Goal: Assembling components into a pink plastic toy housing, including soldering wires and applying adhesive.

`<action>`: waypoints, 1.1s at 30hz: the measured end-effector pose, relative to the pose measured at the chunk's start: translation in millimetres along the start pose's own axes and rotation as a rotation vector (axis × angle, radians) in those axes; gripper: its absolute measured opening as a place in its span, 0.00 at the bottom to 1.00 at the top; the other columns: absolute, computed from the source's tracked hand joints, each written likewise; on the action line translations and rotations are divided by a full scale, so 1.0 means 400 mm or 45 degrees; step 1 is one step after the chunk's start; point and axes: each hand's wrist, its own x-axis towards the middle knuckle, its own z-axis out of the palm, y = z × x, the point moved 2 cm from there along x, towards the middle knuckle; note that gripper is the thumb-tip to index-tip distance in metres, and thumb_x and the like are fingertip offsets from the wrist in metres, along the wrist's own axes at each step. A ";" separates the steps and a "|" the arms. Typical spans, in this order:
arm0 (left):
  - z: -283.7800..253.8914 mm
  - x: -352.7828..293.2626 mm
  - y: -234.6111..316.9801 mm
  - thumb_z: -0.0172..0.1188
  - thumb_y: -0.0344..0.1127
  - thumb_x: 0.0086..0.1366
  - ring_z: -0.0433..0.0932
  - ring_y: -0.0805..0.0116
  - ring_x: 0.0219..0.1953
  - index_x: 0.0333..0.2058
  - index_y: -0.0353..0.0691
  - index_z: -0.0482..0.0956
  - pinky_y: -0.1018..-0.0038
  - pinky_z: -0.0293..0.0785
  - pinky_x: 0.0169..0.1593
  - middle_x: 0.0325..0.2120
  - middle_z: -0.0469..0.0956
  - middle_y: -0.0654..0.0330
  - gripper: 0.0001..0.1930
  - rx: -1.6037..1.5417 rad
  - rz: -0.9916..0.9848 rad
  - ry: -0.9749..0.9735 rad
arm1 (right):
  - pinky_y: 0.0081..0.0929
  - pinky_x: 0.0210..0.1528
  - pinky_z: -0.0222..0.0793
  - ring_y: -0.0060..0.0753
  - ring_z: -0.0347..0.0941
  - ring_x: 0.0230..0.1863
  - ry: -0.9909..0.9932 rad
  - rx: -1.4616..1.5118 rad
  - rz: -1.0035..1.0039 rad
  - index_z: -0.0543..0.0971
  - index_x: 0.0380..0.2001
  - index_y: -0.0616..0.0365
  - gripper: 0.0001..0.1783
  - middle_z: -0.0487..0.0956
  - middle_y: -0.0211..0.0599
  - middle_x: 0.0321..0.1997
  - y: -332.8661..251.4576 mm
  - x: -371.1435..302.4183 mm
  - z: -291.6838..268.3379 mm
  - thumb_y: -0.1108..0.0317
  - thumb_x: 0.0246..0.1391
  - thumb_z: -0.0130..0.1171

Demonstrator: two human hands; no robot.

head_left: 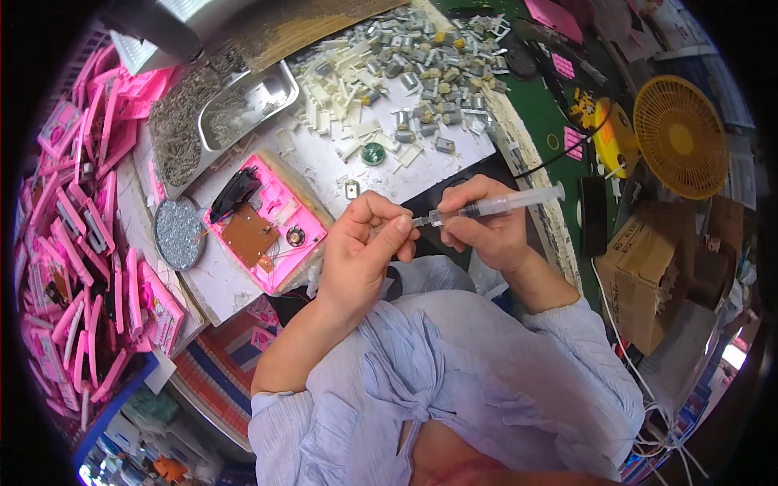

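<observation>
In front of my chest, my right hand [490, 227] grips a clear syringe [519, 199] by its barrel, the plunger end pointing up and right. My left hand [366, 253] is closed, its thumb and forefinger pinched at the syringe's narrow tip. Whether a small part is also between those fingertips is hidden. Left of that hand lies an open pink plastic case [304, 212]. In it sit a brown circuit board [247, 233], a black piece [233, 194] and a small round speaker [296, 236] with thin wires. A small metal motor [352, 189] lies just beyond my left hand.
Many small motors [446, 144] and white plastic parts [324, 113] cover the bench's far side, by a green round tin [373, 154]. Left are a screw dish [180, 233], metal tray [288, 91] and heaped pink casings [89, 267]. Right: yellow fan [679, 138], cardboard box [640, 271].
</observation>
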 end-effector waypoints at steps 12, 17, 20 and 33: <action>-0.021 0.004 0.010 0.59 0.42 0.67 0.75 0.69 0.43 0.68 0.35 0.57 0.73 0.70 0.52 0.53 0.70 0.53 0.36 0.695 0.333 -0.210 | 0.12 0.21 0.55 0.11 0.63 0.20 1.222 -0.811 -0.650 0.80 0.40 0.60 0.06 0.74 0.24 0.22 -0.265 -0.246 -0.347 0.75 0.58 0.62; -0.009 -0.029 -0.012 0.58 0.34 0.68 0.74 0.72 0.39 0.63 0.32 0.65 0.75 0.70 0.47 0.48 0.75 0.55 0.27 0.688 0.186 -0.240 | 0.21 0.25 0.64 0.27 0.71 0.25 1.285 0.167 -0.372 0.78 0.46 0.62 0.11 0.78 0.35 0.30 -0.149 -0.151 -0.554 0.70 0.62 0.60; -0.046 -0.062 -0.005 0.58 0.30 0.68 0.74 0.73 0.37 0.62 0.31 0.66 0.76 0.71 0.45 0.46 0.76 0.55 0.25 0.672 0.182 -0.170 | 0.22 0.26 0.66 0.28 0.73 0.29 1.192 0.559 -0.315 0.76 0.45 0.65 0.12 0.79 0.37 0.36 -0.090 -0.067 -0.582 0.67 0.65 0.57; -0.204 -0.151 0.065 0.64 0.21 0.59 0.69 0.76 0.25 0.34 0.33 0.79 0.79 0.66 0.30 0.26 0.74 0.61 0.05 1.411 0.567 0.522 | 0.18 0.30 0.70 0.21 0.76 0.29 0.391 -1.323 -0.165 0.84 0.38 0.59 0.07 0.80 0.30 0.29 -0.027 -0.022 -0.073 0.75 0.55 0.65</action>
